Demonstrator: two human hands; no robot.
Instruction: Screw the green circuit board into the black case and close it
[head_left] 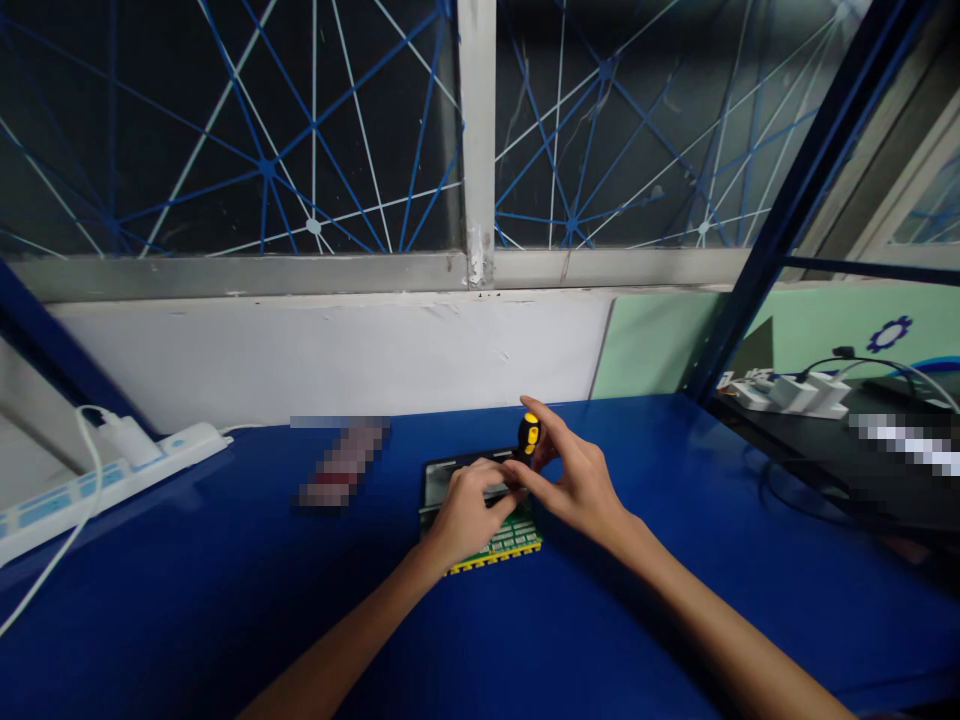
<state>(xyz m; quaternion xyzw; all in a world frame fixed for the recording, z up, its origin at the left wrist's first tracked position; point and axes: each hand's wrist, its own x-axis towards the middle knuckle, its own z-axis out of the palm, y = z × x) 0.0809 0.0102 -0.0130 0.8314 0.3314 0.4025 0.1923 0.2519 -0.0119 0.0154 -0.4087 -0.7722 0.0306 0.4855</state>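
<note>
A screwdriver (pixel 531 432) with a black and yellow handle stands roughly upright in my right hand (pixel 574 475). The right index finger reaches up past the handle's top, and the thumb points toward my left hand. Over the dark, open-lidded case (pixel 442 482), my left hand (pixel 469 510) has its fingers bent and thumb brought in. Its fingertips meet close below the screwdriver handle; what they pinch is hidden. A green tray of small pieces with a yellow toothed edge (pixel 495 558) shows at the front of the case, partly covered by my left hand.
The case rests on a blue tabletop (pixel 337 620). A white power strip (pixel 120 480) with a plug and cable lies at the left. A blurred-out oblong item (pixel 345 465) is behind the left arm. More plugs (pixel 802 393) and cables are at the right, beyond a blue post (pixel 742 310).
</note>
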